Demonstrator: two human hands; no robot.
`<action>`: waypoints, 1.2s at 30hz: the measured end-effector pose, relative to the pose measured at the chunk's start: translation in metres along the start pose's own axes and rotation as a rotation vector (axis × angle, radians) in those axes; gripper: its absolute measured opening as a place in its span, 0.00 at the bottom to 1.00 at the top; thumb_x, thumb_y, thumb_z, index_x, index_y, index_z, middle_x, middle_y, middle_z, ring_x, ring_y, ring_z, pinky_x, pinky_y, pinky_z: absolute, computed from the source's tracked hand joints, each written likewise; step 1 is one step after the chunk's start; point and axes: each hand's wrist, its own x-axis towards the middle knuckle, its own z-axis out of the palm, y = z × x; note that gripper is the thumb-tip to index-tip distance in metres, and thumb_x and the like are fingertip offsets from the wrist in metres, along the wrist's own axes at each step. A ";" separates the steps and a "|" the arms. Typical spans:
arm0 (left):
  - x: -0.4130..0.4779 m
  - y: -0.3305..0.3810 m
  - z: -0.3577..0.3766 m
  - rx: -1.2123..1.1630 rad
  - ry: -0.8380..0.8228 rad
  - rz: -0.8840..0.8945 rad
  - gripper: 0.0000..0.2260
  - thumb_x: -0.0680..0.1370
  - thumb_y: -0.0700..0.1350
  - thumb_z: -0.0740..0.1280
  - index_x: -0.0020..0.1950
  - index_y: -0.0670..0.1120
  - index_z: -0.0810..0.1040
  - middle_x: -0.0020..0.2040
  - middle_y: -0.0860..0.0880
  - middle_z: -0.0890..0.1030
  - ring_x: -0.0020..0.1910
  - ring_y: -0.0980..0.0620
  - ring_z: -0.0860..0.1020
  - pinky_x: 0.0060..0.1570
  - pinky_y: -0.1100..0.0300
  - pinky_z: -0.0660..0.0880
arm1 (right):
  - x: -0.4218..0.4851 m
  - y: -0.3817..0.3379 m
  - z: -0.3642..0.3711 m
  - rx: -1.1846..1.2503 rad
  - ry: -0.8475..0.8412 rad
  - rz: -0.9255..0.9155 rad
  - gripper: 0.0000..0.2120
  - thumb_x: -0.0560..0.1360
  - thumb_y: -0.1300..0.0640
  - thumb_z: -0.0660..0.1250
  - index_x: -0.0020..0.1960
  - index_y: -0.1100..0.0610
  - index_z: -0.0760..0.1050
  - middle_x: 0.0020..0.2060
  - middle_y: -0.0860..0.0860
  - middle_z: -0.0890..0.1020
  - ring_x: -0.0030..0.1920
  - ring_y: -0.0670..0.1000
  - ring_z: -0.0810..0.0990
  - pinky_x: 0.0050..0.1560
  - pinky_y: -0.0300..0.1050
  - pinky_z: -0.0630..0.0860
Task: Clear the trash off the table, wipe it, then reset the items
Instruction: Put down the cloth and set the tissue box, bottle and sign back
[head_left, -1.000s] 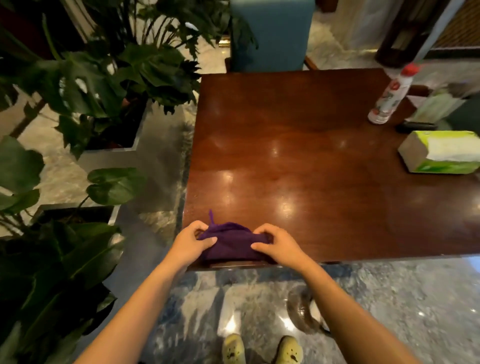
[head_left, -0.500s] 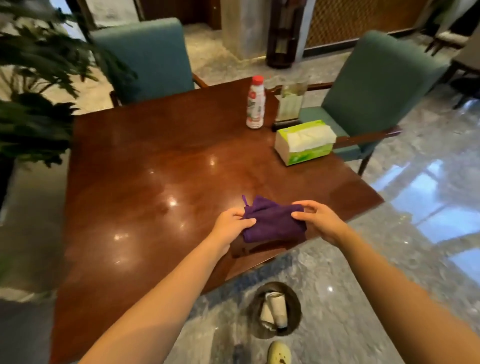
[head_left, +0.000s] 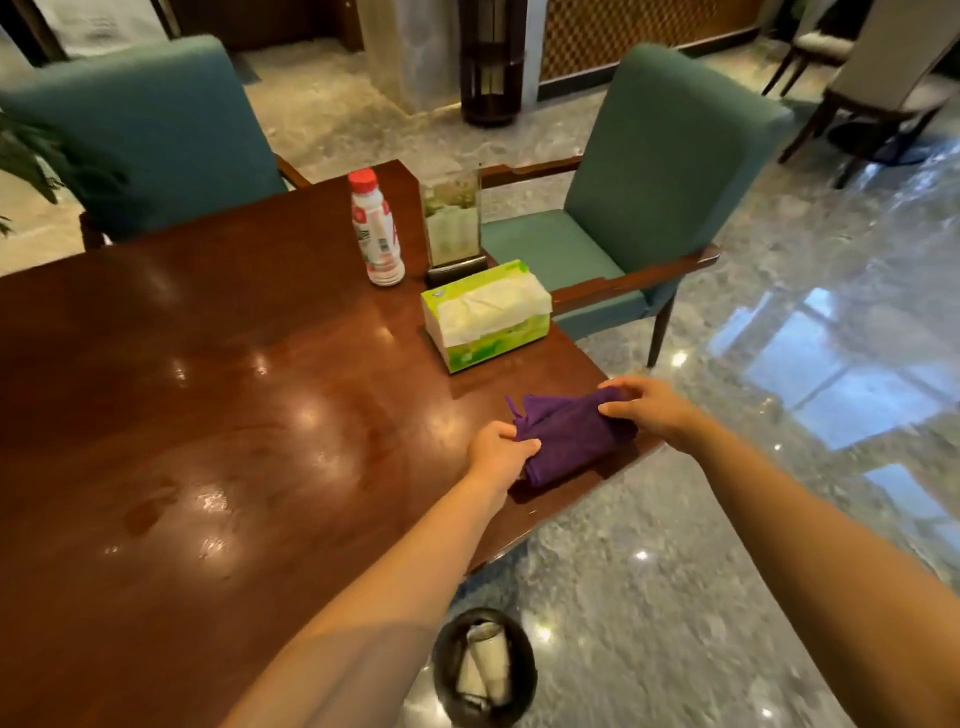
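Observation:
A folded purple cloth (head_left: 569, 439) lies on the dark wooden table (head_left: 234, 415) close to its right front corner. My left hand (head_left: 496, 454) grips the cloth's left end. My right hand (head_left: 649, 408) pinches its right end at the table's edge. Farther back on the table stand a green tissue box (head_left: 485, 314), a white bottle with a red cap (head_left: 375, 228) and a clear sign holder (head_left: 453, 223). On the floor below the table's edge sits a dark round bin (head_left: 485, 667) with crumpled paper in it.
Two teal armchairs stand at the table, one behind it (head_left: 145, 135) and one at its right (head_left: 649, 182). Glossy marble floor (head_left: 727, 519) spreads to the right. Plant leaves (head_left: 26, 161) show at the far left. More chairs (head_left: 872, 78) stand at the back right.
The view swung from the plant side to the chair side of the table. Both hands kept hold of the purple cloth, which now lies near the right front corner.

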 end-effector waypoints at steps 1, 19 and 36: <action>0.004 -0.001 0.006 0.014 0.012 -0.005 0.11 0.71 0.36 0.71 0.50 0.41 0.74 0.52 0.39 0.79 0.50 0.42 0.80 0.51 0.45 0.79 | 0.006 0.003 -0.003 -0.023 -0.001 0.002 0.17 0.72 0.67 0.68 0.60 0.62 0.75 0.43 0.54 0.80 0.40 0.50 0.79 0.35 0.34 0.79; 0.029 0.016 0.005 0.646 0.040 0.161 0.13 0.75 0.43 0.65 0.60 0.44 0.73 0.57 0.47 0.77 0.58 0.47 0.75 0.50 0.61 0.69 | 0.051 0.001 -0.010 -0.586 -0.081 -0.109 0.30 0.73 0.56 0.70 0.71 0.60 0.64 0.68 0.59 0.71 0.66 0.59 0.72 0.65 0.51 0.70; 0.092 0.151 -0.079 1.315 0.269 0.497 0.45 0.69 0.65 0.66 0.76 0.44 0.50 0.75 0.43 0.57 0.74 0.42 0.57 0.69 0.46 0.63 | 0.128 -0.155 0.018 -1.238 -0.197 -0.476 0.53 0.63 0.43 0.76 0.76 0.53 0.46 0.77 0.53 0.50 0.77 0.56 0.50 0.75 0.58 0.52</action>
